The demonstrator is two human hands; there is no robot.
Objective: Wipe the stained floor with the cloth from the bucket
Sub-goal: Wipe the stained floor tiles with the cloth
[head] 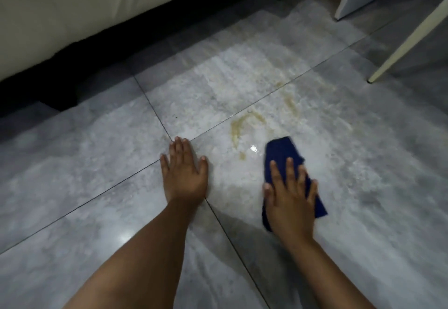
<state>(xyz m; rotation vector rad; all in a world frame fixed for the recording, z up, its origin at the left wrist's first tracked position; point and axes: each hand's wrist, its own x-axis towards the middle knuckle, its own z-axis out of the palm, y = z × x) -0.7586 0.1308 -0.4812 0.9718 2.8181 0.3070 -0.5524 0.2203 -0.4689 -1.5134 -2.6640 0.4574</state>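
Right hand [291, 194]: flat, fingers spread, pressing my dark blue cloth [282, 150] onto the tiled floor [97, 163]
Left hand [184, 173]: flat on the tile, holding nothing, just propping me
Progress: cloth's down just beside the yellowish stain [238, 126]; streaks not wiped yet, so barely started I'd say
Count: one cloth, two hands, roughly three stain streaks, no bucket in view

Quick count: two hands, left hand [184, 175] and right hand [288, 197]. One dark blue cloth [281, 151] under the right one. One yellowish stain patch [238, 126] just ahead, between them. Four floor tiles [97, 163] meet under the left hand. One slim pale furniture leg [407, 39] well past the right hand, and one cream couch [72, 5] past the left.
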